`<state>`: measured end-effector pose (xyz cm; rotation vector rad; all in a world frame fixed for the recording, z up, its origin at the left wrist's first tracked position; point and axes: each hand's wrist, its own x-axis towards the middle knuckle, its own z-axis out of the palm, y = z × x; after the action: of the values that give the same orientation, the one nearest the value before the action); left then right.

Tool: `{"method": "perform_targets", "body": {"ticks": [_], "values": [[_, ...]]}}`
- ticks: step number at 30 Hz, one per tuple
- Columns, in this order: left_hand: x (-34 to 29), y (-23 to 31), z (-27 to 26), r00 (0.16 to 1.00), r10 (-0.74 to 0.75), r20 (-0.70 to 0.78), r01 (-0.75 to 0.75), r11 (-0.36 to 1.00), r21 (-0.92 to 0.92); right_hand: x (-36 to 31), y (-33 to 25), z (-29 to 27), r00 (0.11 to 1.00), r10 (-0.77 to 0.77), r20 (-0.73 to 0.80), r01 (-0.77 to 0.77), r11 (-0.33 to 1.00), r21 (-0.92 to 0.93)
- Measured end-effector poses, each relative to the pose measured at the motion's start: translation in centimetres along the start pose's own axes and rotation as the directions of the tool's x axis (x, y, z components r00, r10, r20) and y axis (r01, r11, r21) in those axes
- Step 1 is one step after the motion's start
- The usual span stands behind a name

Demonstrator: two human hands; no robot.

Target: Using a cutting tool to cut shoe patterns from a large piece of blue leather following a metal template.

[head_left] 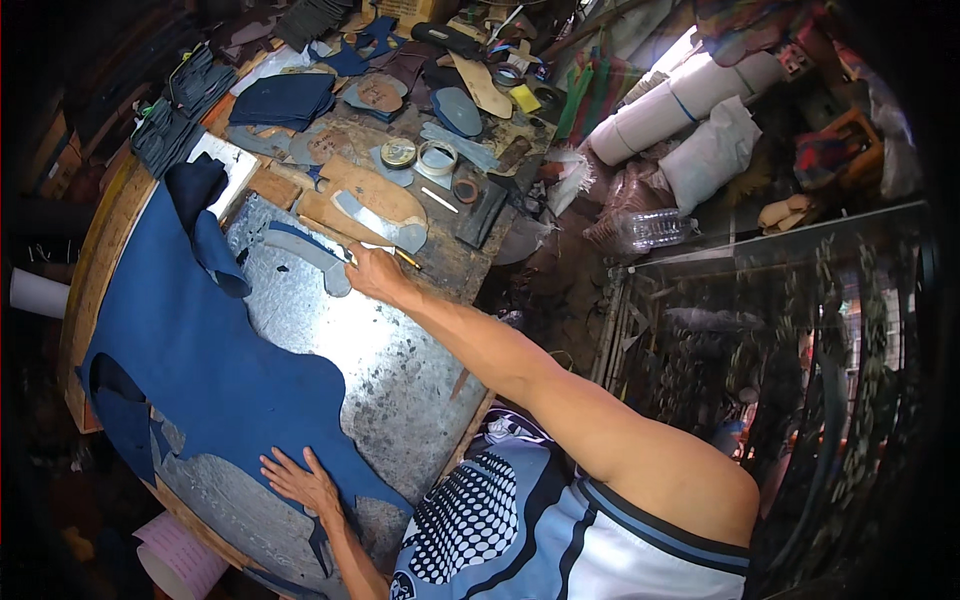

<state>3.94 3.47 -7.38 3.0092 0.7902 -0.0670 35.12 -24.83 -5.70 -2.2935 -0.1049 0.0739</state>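
Note:
A large blue sheet of leather-like material (220, 350) with cut-out edges drapes over the left side of a worn metal-topped bench (400, 400). My left hand (305, 483) rests flat on its near part, fingers spread. Farther off, my right hand (378, 275) is closed at the right end of a curved grey pattern piece (300, 248), which has a dark blue edge along its far side. A slim yellow pencil-like stick (407, 258) shows just beyond this hand; whether the fingers touch it cannot be made out.
Beyond lie a tan sole-shaped board (350, 205), tape rolls (437, 157), a round tin (398, 152), a white marker (439, 200) and stacked dark blue pieces (283, 101). White rolls (685, 105) and a clear plastic bottle (655, 231) are at the right.

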Motion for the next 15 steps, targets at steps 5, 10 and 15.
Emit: {"method": "perform_targets", "body": {"ticks": [5,10,15], "values": [[0.1,-0.3,0.6,0.998,0.023,-0.064,-0.027,0.998,-0.052,0.1,-0.1,0.2,0.996,0.009,-0.086,-0.009,1.0,0.007],[-0.1,0.2,0.5,0.996,0.017,-0.088,-0.025,0.996,-0.082,0.1,0.5,0.1,0.996,0.013,-0.084,-0.013,1.0,0.009],[0.5,0.4,-0.6,0.999,-0.039,-0.022,0.036,0.994,-0.106,0.6,0.1,0.2,0.998,0.063,-0.015,-0.064,0.998,-0.011]]}}
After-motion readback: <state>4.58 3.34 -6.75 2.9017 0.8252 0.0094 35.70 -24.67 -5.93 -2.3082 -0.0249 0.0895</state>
